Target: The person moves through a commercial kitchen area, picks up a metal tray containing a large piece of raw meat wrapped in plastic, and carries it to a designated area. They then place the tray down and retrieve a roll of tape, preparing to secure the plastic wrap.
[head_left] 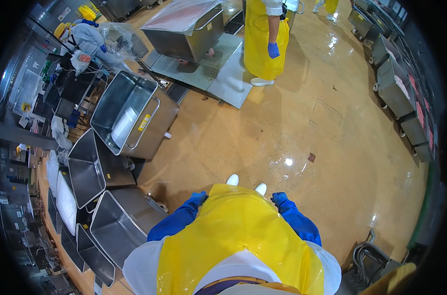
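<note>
My left hand (pixel 200 197), in a blue glove, hangs beside the left edge of my yellow apron (pixel 238 216), its fingers curled in. On the other side of the apron is my right hand (pixel 278 197), also gloved in blue and loosely closed. No object shows in either hand. Both arms wear blue sleeves. My white boots (pixel 233 180) stand on the wet tan floor just ahead of the apron. Nearest my left arm is a steel tub cart (pixel 152 209).
More steel tubs line the left, one holding something white (pixel 124 127). Ahead, a plastic-covered tub (pixel 184 37) sits on a metal floor plate (pixel 228 73) near a person in a yellow apron (pixel 263 44). Tubs of pink meat (pixel 401 86) line the right. A coiled hose (pixel 368 258) lies lower right.
</note>
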### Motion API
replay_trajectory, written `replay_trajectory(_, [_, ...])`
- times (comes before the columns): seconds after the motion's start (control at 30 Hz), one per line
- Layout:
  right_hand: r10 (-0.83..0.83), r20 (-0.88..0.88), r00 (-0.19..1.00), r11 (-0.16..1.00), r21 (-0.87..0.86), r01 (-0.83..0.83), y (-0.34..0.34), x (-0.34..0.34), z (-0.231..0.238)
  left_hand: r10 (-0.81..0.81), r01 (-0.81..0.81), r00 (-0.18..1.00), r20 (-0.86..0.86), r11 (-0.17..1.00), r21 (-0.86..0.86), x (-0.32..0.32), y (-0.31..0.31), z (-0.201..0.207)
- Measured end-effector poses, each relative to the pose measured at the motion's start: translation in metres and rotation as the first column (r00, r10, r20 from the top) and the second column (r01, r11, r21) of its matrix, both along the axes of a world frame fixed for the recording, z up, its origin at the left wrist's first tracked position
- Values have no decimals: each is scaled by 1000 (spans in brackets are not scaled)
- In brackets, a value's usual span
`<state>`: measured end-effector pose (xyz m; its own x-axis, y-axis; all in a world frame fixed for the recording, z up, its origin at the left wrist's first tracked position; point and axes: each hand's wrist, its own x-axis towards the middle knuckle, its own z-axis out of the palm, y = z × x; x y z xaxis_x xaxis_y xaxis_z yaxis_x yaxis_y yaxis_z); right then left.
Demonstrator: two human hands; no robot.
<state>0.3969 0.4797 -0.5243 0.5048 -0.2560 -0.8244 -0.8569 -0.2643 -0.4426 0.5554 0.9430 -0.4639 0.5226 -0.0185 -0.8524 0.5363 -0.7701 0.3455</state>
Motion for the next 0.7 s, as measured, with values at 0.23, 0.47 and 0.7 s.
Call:
replay_trajectory(0.23, [-52, -36, 998, 999, 12, 52, -4, -5, -12, -9, 14, 996, -83, 998, 54, 9, -21, 40])
replay_trajectory(0.47, [-122, 22, 992, 992, 26, 121, 0, -15, -23, -4, 8, 998, -65, 998, 60, 13, -25, 45])
replay_trajectory(0.7, [-75, -29, 997, 997, 4, 75, -1, -11, -18, 55, -55, 998, -27, 998, -3, 18, -17, 12])
